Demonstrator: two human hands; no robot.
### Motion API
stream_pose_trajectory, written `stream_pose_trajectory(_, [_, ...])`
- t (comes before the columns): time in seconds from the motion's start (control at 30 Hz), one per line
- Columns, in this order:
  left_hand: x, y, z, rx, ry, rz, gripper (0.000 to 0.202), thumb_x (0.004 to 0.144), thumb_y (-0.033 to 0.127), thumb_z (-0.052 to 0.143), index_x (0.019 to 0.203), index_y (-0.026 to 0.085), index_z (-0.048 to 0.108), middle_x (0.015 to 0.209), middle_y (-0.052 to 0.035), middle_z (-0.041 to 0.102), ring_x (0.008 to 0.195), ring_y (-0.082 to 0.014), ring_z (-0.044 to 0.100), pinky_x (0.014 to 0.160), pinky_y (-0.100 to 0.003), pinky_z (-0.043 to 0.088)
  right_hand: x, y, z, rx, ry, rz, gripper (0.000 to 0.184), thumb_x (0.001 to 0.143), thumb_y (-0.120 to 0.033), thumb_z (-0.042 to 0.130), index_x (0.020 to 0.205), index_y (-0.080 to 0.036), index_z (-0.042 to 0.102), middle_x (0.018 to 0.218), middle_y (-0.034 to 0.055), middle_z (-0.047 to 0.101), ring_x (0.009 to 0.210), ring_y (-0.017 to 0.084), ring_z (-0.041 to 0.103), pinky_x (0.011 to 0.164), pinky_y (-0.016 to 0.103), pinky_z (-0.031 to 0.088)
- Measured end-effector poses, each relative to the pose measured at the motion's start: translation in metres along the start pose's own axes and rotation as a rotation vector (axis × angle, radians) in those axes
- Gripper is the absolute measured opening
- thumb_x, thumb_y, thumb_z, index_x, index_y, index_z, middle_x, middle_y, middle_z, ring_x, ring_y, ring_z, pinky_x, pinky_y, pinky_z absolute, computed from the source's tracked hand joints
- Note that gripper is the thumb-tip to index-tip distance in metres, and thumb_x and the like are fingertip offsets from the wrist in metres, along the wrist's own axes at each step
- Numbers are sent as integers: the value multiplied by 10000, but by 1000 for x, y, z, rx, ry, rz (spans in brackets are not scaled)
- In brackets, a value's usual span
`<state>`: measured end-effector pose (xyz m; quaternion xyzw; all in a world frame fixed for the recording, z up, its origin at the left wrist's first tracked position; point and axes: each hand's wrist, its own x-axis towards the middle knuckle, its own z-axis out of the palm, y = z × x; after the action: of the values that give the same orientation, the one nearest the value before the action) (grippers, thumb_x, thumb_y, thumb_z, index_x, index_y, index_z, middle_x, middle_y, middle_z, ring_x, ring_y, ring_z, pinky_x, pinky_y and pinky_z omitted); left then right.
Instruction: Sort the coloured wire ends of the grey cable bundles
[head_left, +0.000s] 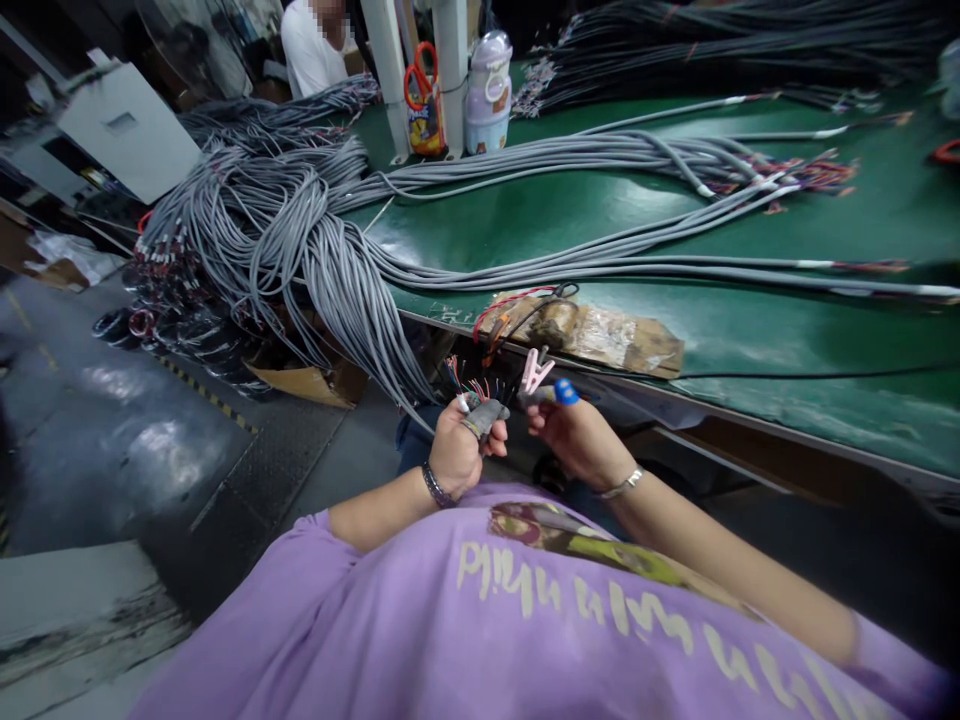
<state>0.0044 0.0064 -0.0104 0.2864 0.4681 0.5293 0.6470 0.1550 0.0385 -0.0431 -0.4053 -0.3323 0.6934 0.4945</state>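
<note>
My left hand (459,447) is closed round the end of a grey cable (484,415), whose stripped coloured wires (469,383) fan out above the fist. My right hand (574,432) is close beside it, fingers pinched on a small pink clip-like tool (535,371); one fingertip wears a blue cap (565,391). Both hands hover in front of the edge of the green workbench (750,330), just below a taped brown cardboard pad (600,335) with red and black leads on it.
A big bundle of grey cables (315,230) drapes from the bench down to the floor at left. More cables lie across the bench. Orange scissors (421,75) and a lilac bottle (488,90) stand at the back. Another person in white (311,45) sits beyond.
</note>
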Motion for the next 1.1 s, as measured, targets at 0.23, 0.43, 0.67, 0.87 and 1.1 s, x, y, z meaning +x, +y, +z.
stream_pose_trajectory(0.23, [0,4,7,6,-114,-32,403,641,478,767,710,170,518,499,53,563,344,-68,477,338,-177,307,16,-23,11,-52,-73,-15,529,733,-729,600,699,-202,621,650,11,594,534,122,485,512,260,432])
stream_pose_trajectory(0.43, [5,2,10,9,-185,-49,399,660,479,758,709,170,510,494,54,555,338,-66,465,334,-181,314,19,-21,16,-47,-36,-34,568,689,-778,596,698,-211,616,654,18,631,570,150,550,577,297,464])
stream_pose_trajectory(0.67, [6,-5,8,42,-156,-75,417,648,497,756,696,174,496,489,51,552,334,-63,455,332,-182,289,26,-19,22,232,-16,38,476,669,-674,721,732,-205,664,674,6,667,582,137,574,590,273,505])
stream_pose_trajectory(0.87, [6,-6,6,57,-145,-85,412,650,495,752,699,176,495,488,49,552,331,-64,446,329,-186,270,24,-17,23,284,-28,58,483,677,-685,703,735,-207,661,659,-3,651,585,126,566,561,247,490])
stream_pose_trajectory(1.1, [1,-8,-3,87,-153,-122,416,637,499,762,715,169,522,498,42,561,335,-65,441,347,-191,299,15,-15,12,259,-125,132,538,751,-747,567,734,-215,644,670,-3,618,551,107,527,541,229,480])
